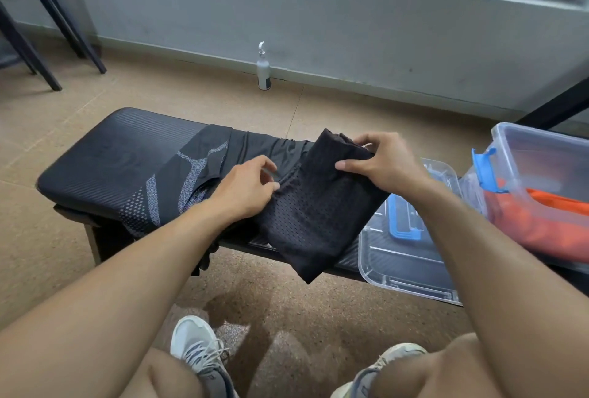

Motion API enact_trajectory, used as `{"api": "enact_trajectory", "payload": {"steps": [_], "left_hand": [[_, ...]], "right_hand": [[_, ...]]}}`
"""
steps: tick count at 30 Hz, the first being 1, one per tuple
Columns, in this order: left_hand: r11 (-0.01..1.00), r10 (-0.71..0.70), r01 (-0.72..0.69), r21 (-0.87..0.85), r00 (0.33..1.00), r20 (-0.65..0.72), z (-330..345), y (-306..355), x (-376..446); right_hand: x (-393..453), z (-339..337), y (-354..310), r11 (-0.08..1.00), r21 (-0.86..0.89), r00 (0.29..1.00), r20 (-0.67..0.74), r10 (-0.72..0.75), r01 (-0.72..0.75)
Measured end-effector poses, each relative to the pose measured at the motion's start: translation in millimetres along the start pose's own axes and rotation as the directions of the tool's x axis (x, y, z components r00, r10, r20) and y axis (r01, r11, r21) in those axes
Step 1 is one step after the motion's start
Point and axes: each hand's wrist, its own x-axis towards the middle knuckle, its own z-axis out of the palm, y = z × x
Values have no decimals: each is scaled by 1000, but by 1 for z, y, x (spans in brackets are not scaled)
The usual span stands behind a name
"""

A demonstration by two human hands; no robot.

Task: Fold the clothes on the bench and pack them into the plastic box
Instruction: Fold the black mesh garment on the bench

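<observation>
A black mesh garment (315, 222), folded into a long strip, lies across the right part of the black padded bench (105, 158) and hangs over its front edge. My right hand (379, 161) pinches the garment's far end between thumb and fingers. My left hand (248, 187) rests at the garment's left edge with its fingers curled on the fabric. Under and left of it lies a black garment with grey patterned bands (178, 187). The clear plastic box (541, 155) with blue latches stands at the right and holds an orange garment (548, 222).
The box's clear lid (411, 257) with a blue latch lies on the bench's right end, in front of the box. A white bottle (264, 69) stands on the floor by the wall. A dark chair (38, 31) is at the far left. My shoes (197, 353) are below.
</observation>
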Motion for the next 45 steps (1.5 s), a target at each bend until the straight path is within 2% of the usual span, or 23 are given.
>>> {"api": "enact_trajectory", "payload": {"steps": [2,4,5,7,11,12,14,16,17,18,20,23,25,28,31,33,36,38,41,43,45], "left_hand": [[991,-48,40,-128,997,-61,-2,5,3],[909,-153,157,-385,987,41,-5,11,4],[832,-190,240,-500,970,150,-5,14,3],[704,-211,370,-606,924,319,-7,16,-1],[636,-236,450,-627,887,397,-11,16,-6],[652,-232,440,-617,891,391,-12,15,-6],[750,-229,389,-535,912,341,-15,15,-8],[875,-262,331,-354,937,229,-14,10,-10],[910,-270,313,-270,945,184,-13,6,-10],[930,-264,294,-219,951,159,-11,3,-9],[959,-227,245,-145,965,131,-9,-2,-7],[984,-177,178,6,979,104,-11,-6,-6],[986,-163,157,62,982,94,-9,-7,-8],[992,-110,108,69,993,33,-6,-8,-8],[995,101,-102,-19,994,-27,-7,-2,-10],[973,225,-225,-42,974,-5,-10,4,-13],[942,336,-332,-49,932,139,-14,10,-19],[912,396,-410,12,889,231,-16,12,-21],[875,443,-478,80,856,268,-17,15,-22],[878,463,-479,0,849,254,-18,19,-25],[893,449,-420,-163,860,242,-20,29,-32]], "right_hand": [[-3,1,-5,980,-199,988,-152,-31,0],[-11,6,-14,951,-310,976,-204,-75,8],[-17,10,-20,938,-346,976,-196,-99,25],[-31,20,-33,902,-425,978,-141,-155,81],[-64,50,-55,796,-556,965,50,-256,240],[-72,58,-57,776,-568,961,123,-248,273],[-86,71,-59,764,-563,938,305,-162,315],[-93,75,-59,787,-519,885,459,-72,333],[-93,72,-58,821,-475,869,493,-50,317],[-91,67,-57,862,-422,869,494,-42,281],[-80,55,-52,909,-367,913,407,-36,200],[-57,42,-35,863,-493,965,263,27,110],[-49,42,-23,799,-593,953,289,93,101],[-49,51,-17,685,-702,901,403,158,194],[-49,57,-22,661,-726,909,385,160,191],[-51,60,-26,698,-693,906,393,158,179],[-54,59,-27,845,-516,897,428,112,140],[-60,51,-29,889,-434,908,416,55,145],[-69,29,-32,940,-300,930,365,-46,164],[-73,12,-32,973,-173,948,303,-98,156],[-73,-2,-26,993,16,965,234,-114,114]]}}
